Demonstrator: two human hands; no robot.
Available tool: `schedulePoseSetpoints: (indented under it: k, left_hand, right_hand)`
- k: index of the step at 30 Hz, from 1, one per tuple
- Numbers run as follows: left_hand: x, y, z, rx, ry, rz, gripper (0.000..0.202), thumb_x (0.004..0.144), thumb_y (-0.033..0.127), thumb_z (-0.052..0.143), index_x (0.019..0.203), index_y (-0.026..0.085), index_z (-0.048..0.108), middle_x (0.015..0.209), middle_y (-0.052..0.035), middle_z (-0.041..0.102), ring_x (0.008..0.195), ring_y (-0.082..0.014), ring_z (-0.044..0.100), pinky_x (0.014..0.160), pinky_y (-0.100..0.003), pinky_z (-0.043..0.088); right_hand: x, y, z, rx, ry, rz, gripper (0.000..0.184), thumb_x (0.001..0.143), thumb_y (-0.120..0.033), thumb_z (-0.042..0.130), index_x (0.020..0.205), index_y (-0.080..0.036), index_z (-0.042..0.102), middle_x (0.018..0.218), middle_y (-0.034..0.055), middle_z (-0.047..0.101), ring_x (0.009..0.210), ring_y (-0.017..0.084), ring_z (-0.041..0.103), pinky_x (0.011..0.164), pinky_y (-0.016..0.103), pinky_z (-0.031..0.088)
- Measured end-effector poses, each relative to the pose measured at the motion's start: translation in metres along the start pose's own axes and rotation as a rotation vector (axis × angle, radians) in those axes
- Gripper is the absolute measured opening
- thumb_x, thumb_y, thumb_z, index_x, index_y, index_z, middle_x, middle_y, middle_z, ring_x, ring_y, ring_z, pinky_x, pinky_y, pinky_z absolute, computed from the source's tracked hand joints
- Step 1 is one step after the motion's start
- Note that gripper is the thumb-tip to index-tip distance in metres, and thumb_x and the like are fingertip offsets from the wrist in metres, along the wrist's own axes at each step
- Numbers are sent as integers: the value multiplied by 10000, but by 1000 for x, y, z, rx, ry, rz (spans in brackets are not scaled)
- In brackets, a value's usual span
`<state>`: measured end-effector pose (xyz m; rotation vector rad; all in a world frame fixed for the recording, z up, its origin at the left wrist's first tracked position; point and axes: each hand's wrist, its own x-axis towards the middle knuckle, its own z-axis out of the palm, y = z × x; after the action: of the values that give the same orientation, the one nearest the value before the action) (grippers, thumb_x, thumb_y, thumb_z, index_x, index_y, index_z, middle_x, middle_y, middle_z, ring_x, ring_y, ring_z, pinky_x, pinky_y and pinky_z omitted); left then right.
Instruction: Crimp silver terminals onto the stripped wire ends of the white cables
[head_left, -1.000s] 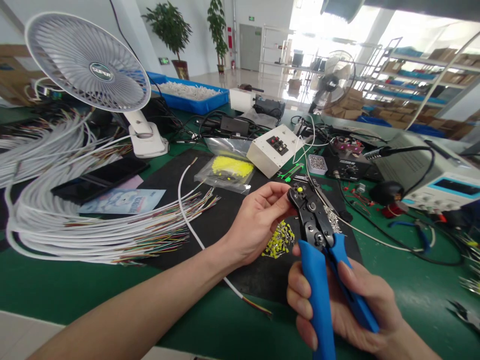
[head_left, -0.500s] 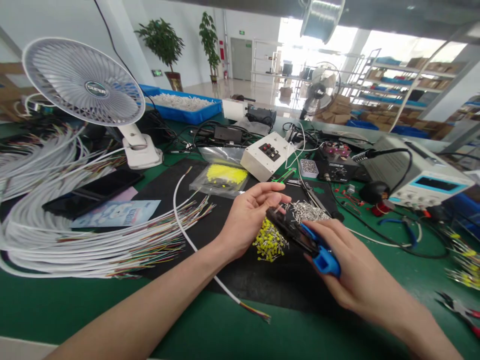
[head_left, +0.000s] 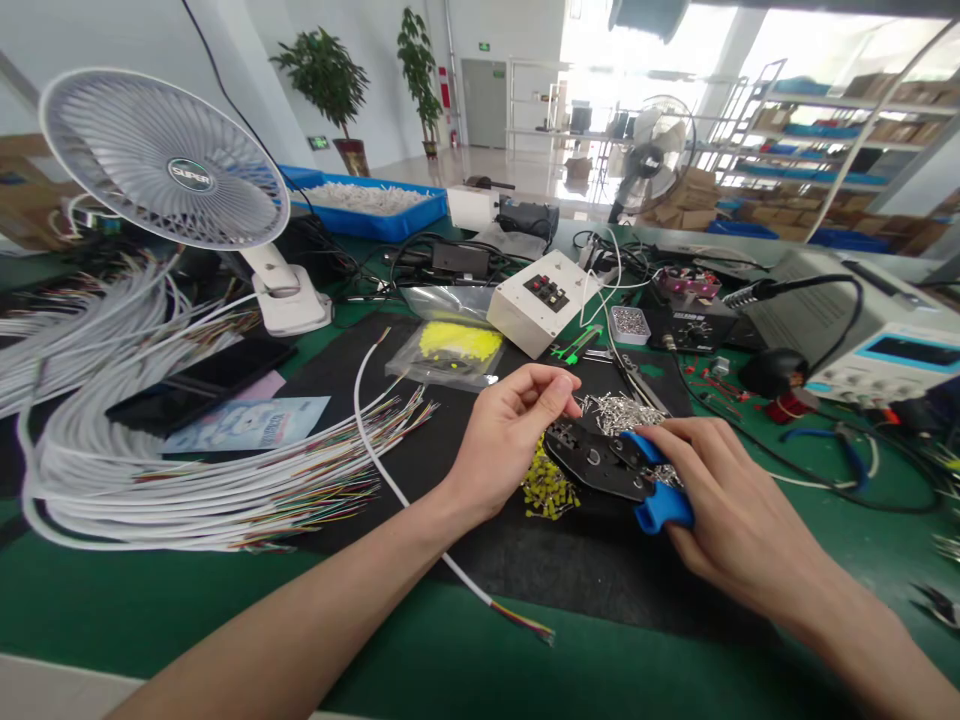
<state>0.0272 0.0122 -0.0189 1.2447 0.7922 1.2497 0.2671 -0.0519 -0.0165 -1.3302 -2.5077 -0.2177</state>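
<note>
My right hand [head_left: 720,500] is closed round the blue handles of a black crimping tool [head_left: 600,462], which lies low over the black mat [head_left: 420,460] with its head pointing left. My left hand [head_left: 510,435] hovers just left of the tool head, its thumb and fingertips pinched together on something too small to make out. A small heap of yellow parts [head_left: 546,490] sits under both hands. A pile of silver metal terminals [head_left: 619,410] lies just behind the tool. One white cable [head_left: 390,480] with coloured stripped wires runs past my left wrist.
A white desk fan [head_left: 169,170] stands at the back left above bundles of white multi-wire cables [head_left: 150,470]. A bag of yellow parts [head_left: 454,345], a white switch box [head_left: 544,300], a soldering station [head_left: 694,325] and a power supply [head_left: 885,350] line the back. A phone [head_left: 199,375] lies left.
My right hand lowered the crimping tool from upright to flat over the mat. My left hand left the tool's jaws and stays pinched beside its head.
</note>
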Motion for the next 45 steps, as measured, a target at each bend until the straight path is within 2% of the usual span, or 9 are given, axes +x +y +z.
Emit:
schedulePoseSetpoints:
  k: [12,19,21,26,28,33,37,40,45]
  left_hand:
    - [-2,-4,4,8,-3,-28,232,942,407,675,986,181,710,868,-38,696,784,-141,607,741,-249,444]
    - [-2,25,0,261,174,270,199,972,370,628,1040,190,678,838,-27,671,761,-150,613,723,-257,474]
    - [-14,44,-9,472,46,277,181,983,357,608,1048,203,678,859,-27,678,763,-156,616,729,-265,469]
    - [-68,61,-37,1102,-769,137,136,955,322,654,1050,233,692,983,-52,682,940,-220,610,798,-305,452]
    - [-87,48,-44,1235,-851,170,79,969,263,622,1012,222,673,1001,-61,665,945,-224,593,814,-325,441]
    - [-99,24,-42,1311,-802,226,187,1022,167,451,924,196,608,960,-59,625,850,-201,568,780,-334,426]
    - [-75,23,-21,1050,-511,148,160,1053,241,408,1057,207,565,990,-52,645,849,-182,613,770,-303,462]
    - [-53,16,2,833,-329,143,109,1032,268,483,1063,218,575,944,-37,690,856,-179,659,797,-297,483]
    - [-33,-2,34,568,-317,65,139,995,304,569,1097,217,605,926,-45,713,808,-175,684,761,-287,520]
  right_hand:
    - [-4,3,7,-53,31,43,728,704,-132,585,1418,-127,439,1290,187,590,1146,367,565,975,546,514]
    - [-9,3,15,137,80,172,704,770,-158,572,1449,-160,388,1274,179,615,1116,332,638,896,460,553]
    - [-10,2,16,225,107,226,669,806,-176,583,1445,-191,385,1263,159,640,1099,316,665,892,439,549]
    - [-8,-5,16,535,143,373,557,879,-270,636,1368,-253,371,1219,102,676,1067,277,684,876,395,518]
    - [-6,-8,15,636,169,433,459,895,-340,653,1264,-251,394,1083,66,688,931,243,681,811,365,502]
    - [-4,-12,13,787,178,515,275,915,-467,648,991,-231,530,787,-22,607,693,167,533,686,311,421]
    - [-3,-12,17,936,163,564,373,926,-528,617,800,-180,650,730,8,641,692,179,561,682,326,439]
    - [-2,-13,17,970,183,583,377,901,-525,655,817,-161,705,826,41,716,753,198,632,739,347,487]
    - [0,-12,11,1062,270,643,313,800,-466,777,914,-176,754,1045,79,755,926,244,693,871,391,519]
